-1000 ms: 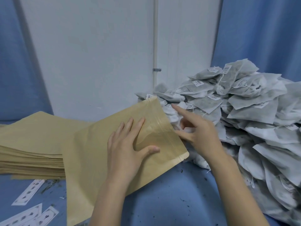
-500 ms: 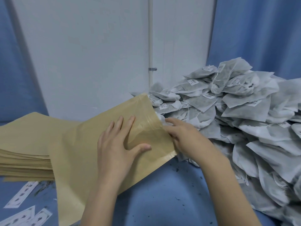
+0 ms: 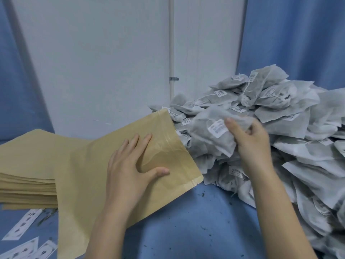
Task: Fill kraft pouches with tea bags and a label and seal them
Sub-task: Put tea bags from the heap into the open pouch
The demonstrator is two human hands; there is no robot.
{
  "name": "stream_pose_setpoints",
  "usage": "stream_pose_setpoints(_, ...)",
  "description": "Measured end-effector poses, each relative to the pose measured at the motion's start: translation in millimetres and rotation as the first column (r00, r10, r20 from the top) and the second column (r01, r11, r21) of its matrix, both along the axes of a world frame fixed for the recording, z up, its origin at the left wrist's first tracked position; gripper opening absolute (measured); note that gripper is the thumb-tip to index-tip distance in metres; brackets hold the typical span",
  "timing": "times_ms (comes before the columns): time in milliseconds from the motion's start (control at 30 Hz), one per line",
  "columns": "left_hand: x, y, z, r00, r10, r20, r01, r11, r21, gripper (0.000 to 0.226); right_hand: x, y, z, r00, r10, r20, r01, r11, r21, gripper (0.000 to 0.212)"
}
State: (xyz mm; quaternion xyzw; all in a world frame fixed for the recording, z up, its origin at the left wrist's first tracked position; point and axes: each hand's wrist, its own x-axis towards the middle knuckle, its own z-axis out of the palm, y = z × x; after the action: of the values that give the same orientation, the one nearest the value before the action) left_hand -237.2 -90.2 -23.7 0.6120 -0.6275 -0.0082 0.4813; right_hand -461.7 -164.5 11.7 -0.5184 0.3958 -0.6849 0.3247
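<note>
Labels, small white printed paper slips [image 3: 22, 224], lie scattered at the bottom left on the blue cloth-covered table [image 3: 196, 221]. Just above them sits a flat stack of brown kraft paper pouches [image 3: 26, 176], edges roughly aligned. Leaning over the right end of that stack, one large brown kraft pouch with a clear zip-strip mouth [image 3: 84, 184] lies tilted, its mouth end pointing up and right toward the tea bags. The left hand [image 3: 130, 169] rests flat on this pouch, fingers straight and spread, thumb stretched out to the right along the paper, pressing rather than gripping. Behind, a white wall panel with a thin vertical white pipe [image 3: 171, 53] stands between blue curtains [image 3: 298, 40]. To the right of the pouch mouth, the right hand [image 3: 250, 139] is lifted off the table with its fingers and thumb curled round a grey-white mesh tea bag with a white barcode tag [image 3: 211, 133], holding it just beside the pouch opening and not inside it. Farther right, a big heap of similar grey-white tagged tea bags [image 3: 298, 137] fills the table edge, and dark tea crumbs speckle the cloth near its foot.
</note>
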Motion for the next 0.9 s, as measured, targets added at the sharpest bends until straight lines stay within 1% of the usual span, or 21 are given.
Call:
stream_pose_setpoints(67, -1.8, 0.4, 0.6, 1.0, -0.014, 0.008, 0.014, 1.0, -0.008, 0.081, 13.3, 2.7, -1.5, 0.984, 0.171, -0.048, -0.169, 0.985, 0.04, 0.021)
stream_pose_setpoints(100, -3.0, 0.2, 0.9, 1.0, -0.024, 0.013, 0.024, 1.0, -0.012, 0.08, 21.3, 4.1, -3.4, 0.97, 0.231, -0.075, -0.227, 0.972, 0.056, 0.021)
stream_pose_setpoints(167, -5.2, -0.5, 0.7, 0.999, -0.045, 0.028, 0.046, 0.999, -0.017, 0.08, 34.3, 3.1, -7.6, 0.942, 0.312, -0.121, -0.305, 0.95, 0.073, 0.007)
stream_pose_setpoints(200, -6.0, -1.0, 0.3, 0.998, -0.052, 0.042, 0.053, 0.999, -0.014, 0.08, 37.6, 3.1, -9.0, 0.915, 0.375, -0.147, -0.365, 0.927, 0.087, 0.01)
stream_pose_setpoints(267, -6.4, -1.5, -0.1, 0.995, -0.063, 0.077, 0.063, 0.998, -0.003, 0.082, 37.5, 3.5, -11.1, 0.807, 0.548, -0.219, -0.53, 0.836, 0.139, 0.023)
stream_pose_setpoints(333, -6.2, -1.2, 0.3, 0.992, -0.079, 0.097, 0.078, 0.997, 0.007, 0.082, 33.2, -0.7, -15.1, 0.708, 0.661, -0.25, -0.63, 0.75, 0.2, 0.029)
stream_pose_setpoints(433, -8.4, -1.2, 1.0, 0.987, -0.107, 0.123, 0.107, 0.994, 0.007, 0.081, 41.2, 0.4, -10.6, 0.618, 0.741, -0.263, -0.66, 0.67, 0.34, 0.027)
stream_pose_setpoints(467, -11.5, -1.6, 0.5, 0.981, -0.121, 0.149, 0.121, 0.993, 0.01, 0.079, 46.6, -1.5, -7.8, 0.617, 0.721, -0.314, -0.605, 0.69, 0.396, 0.025)
stream_pose_setpoints(500, -15.6, -2.3, -0.6, 0.975, -0.134, 0.178, 0.134, 0.991, 0.012, 0.078, 50.6, -5.6, -4.4, 0.619, 0.686, -0.383, -0.51, 0.722, 0.468, 0.027)
stream_pose_setpoints(533, -19.8, -2.9, -1.9, 0.969, -0.145, 0.199, 0.145, 0.989, 0.014, 0.076, 46.6, -12.8, -11.7, 0.626, 0.697, -0.349, -0.505, 0.703, 0.5, 0.033)
stream_pose_setpoints(567, -23.1, -3.7, -3.5, 0.966, -0.149, 0.21, 0.149, 0.989, 0.015, 0.075, 40.5, -16.2, -15.9, 0.676, 0.675, -0.296, -0.51, 0.719, 0.473, 0.039)
stream_pose_setpoints(600, -25.1, -5.1, -5.3, 0.967, -0.145, 0.211, 0.145, 0.989, 0.014, 0.073, 39.2, -17.2, -16.7, 0.662, 0.661, -0.352, -0.492, 0.738, 0.461, 0.041)
stream_pose_setpoints(633, -25.1, -6.2, -7.1, 0.969, -0.139, 0.203, 0.138, 0.99, 0.019, 0.072, 42.2, -20.9, -17.4, 0.633, 0.653, -0.416, -0.428, 0.743, 0.515, 0.042)
stream_pose_setpoints(667, -23.6, -6.9, -8.5, 0.973, -0.137, 0.185, 0.134, 0.991, 0.028, 0.073, 46.0, -32.9, -19.2, 0.628, 0.607, -0.486, -0.362, 0.782, 0.508, 0.043)
stream_pose_setpoints(700, -21.0, -7.7, -9.4, 0.976, -0.137, 0.168, 0.133, 0.991, 0.035, 0.075, 51.4, -38.9, -17.0, 0.644, 0.549, -0.533, -0.309, 0.824, 0.475, 0.044)
stream_pose_setpoints(733, -18.2, -8.2, -10.0, 0.979, -0.129, 0.161, 0.125, 0.992, 0.036, 0.078, 54.9, -34.6, -7.0, 0.591, 0.577, -0.563, -0.322, 0.81, 0.491, 0.042)
stream_pose_setpoints(767, -16.6, -8.7, -10.3, 0.98, -0.113, 0.161, 0.109, 0.994, 0.031, 0.081, 52.1, -29.7, -1.2, 0.575, 0.566, -0.591, -0.363, 0.824, 0.436, 0.035)
stream_pose_setpoints(800, -16.2, -9.3, -10.2, 0.982, -0.094, 0.164, 0.091, 0.996, 0.024, 0.083, 41.5, -30.4, -0.5, 0.605, 0.514, -0.608, -0.403, 0.856, 0.323, 0.025)
stream_pose_setpoints(833, -16.7, -9.8, -10.2, 0.983, -0.082, 0.165, 0.08, 0.997, 0.021, 0.084, 29.9, -30.3, -0.5, 0.671, 0.432, -0.602, -0.377, 0.898, 0.224, 0.016)
stream_pose_setpoints(867, -18.0, -9.9, -10.5, 0.984, -0.079, 0.163, 0.076, 0.997, 0.021, 0.085, 16.4, -33.1, -2.8, 0.706, 0.242, -0.666, -0.228, 0.967, 0.11, 0.011)
stream_pose_setpoints(900, -19.3, -10.0, -10.7, 0.984, -0.08, 0.162, 0.078, 0.997, 0.024, 0.086, 4.6, -38.5, -5.5, 0.622, -0.013, -0.783, -0.011, 1.0, -0.025, 0.013)
